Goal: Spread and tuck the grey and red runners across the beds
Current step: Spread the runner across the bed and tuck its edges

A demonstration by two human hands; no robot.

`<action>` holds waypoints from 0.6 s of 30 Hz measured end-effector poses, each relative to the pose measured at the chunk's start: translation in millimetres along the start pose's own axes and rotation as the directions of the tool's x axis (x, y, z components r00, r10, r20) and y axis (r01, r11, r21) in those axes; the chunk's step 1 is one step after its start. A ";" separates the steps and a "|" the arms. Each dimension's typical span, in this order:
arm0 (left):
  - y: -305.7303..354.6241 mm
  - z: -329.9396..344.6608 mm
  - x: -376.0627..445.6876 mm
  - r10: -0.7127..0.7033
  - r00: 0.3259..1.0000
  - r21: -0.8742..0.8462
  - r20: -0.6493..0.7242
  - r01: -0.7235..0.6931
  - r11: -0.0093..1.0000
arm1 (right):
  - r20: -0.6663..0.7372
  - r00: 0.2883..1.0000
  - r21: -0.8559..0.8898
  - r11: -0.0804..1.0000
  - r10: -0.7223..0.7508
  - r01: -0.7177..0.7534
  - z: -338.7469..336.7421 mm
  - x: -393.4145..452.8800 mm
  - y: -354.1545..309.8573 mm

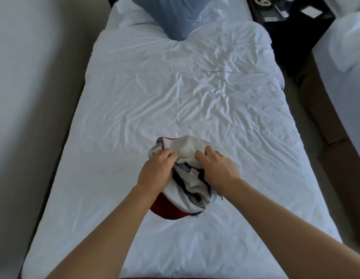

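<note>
While the white bed [134, 109] lies creased — blue pillow [175, 15] at its head, dark nightstand [285, 13] right — the left hand [155, 170] and right hand [217, 168] clutch the bunched runner [187, 150] near its foot.

Both bare forearms reach forward from bottom of frame, converging toward centre. Left hand [155, 171] knuckles up, fingers curled and pinching the bunched grey and red fabric runner [187, 190]. Right hand [217, 168] palm down, fingers curled, gripping the same bundle; hands close together, not touching
</note>
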State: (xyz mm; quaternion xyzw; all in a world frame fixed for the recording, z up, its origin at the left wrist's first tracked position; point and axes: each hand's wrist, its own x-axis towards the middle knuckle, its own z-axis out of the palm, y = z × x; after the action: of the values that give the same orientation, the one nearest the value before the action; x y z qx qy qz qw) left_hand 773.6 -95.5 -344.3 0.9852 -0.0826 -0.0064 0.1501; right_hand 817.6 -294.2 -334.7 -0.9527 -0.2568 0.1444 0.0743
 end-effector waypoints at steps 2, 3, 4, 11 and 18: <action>-16.7 23.8 13.3 0.015 1.000 0.002 0.004 -0.016 1.000 | 0.001 1.000 -0.016 1.000 0.019 -0.019 23.1 17.2 3.2; -24.7 37.9 18.7 0.020 1.000 0.007 0.009 -0.020 1.000 | 0.003 1.000 -0.026 0.999 0.026 -0.026 36.4 25.8 5.6; -33.0 53.1 23.4 0.024 1.000 0.006 0.015 -0.024 1.000 | 0.006 0.999 -0.036 0.999 0.032 -0.031 50.9 34.5 8.5; -76.7 160.1 35.0 -0.004 1.000 -0.031 -0.001 0.004 1.000 | 0.051 0.996 -0.050 0.996 0.078 -0.075 157.5 78.8 26.0; -78.3 159.2 34.3 -0.061 0.995 -0.066 0.073 0.066 0.996 | 0.149 0.987 0.004 0.998 0.061 -0.062 152.6 90.3 25.3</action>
State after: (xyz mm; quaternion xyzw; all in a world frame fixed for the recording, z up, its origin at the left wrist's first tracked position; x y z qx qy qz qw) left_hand 814.1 -74.4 -519.2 0.9808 -0.0563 -0.0490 0.1803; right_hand 856.2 -259.5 -506.1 -0.9465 -0.2315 0.2182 0.0545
